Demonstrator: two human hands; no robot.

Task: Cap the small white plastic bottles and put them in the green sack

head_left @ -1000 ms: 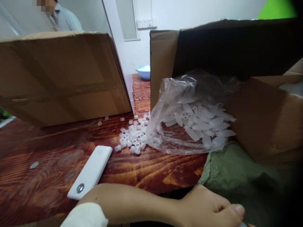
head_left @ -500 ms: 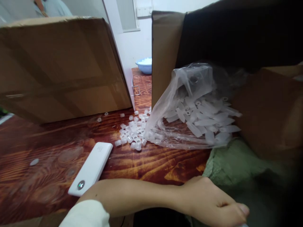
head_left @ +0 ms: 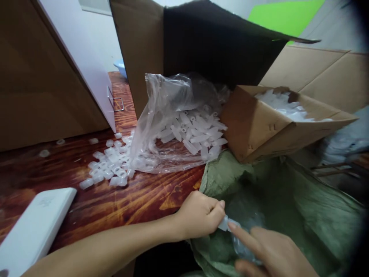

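The right hand [head_left: 271, 250], blurred, slants in from the lower right, index finger extended to a translucent piece [head_left: 223, 223]; I cannot tell whether it grips anything. The left arm [head_left: 115, 245] stretches across, the left hand [head_left: 199, 215] fisted, clamped on that piece just off the wooden table's [head_left: 152, 198] near edge, above a green sack [head_left: 325, 219]. Farther back, pale tubes [head_left: 198, 132] lie toward the table's right edge.
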